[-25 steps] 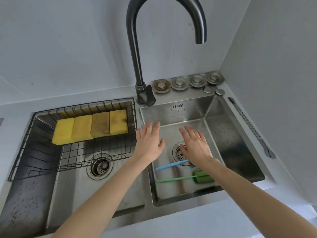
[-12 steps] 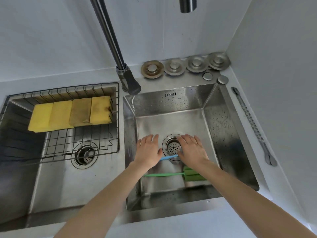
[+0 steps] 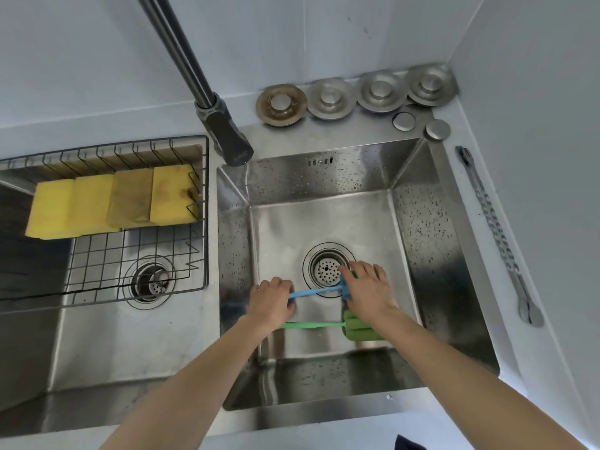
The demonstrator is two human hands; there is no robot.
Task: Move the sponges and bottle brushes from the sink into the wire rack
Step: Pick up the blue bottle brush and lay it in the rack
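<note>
Two bottle brushes lie on the floor of the right sink basin (image 3: 431,241). The blue bottle brush (image 3: 313,292) runs left to right beside the drain. My left hand (image 3: 272,302) is closed over its handle end and my right hand (image 3: 367,290) covers its head end. The green bottle brush (image 3: 311,325) lies just nearer me, its sponge head partly under my right wrist. Several yellow sponges (image 3: 112,199) sit in a row at the back of the black wire rack (image 3: 204,222) over the left basin.
The tap (image 3: 227,134) rises between the two basins. Several metal drain stoppers (image 3: 328,99) line the back ledge. A long metal tool (image 3: 496,228) lies on the right counter. The left basin drain (image 3: 151,282) shows through the rack.
Both hands have dropped to the right basin floor and closed on the blue brush, the left on its handle, the right on its head. My view has moved closer and rightward.
</note>
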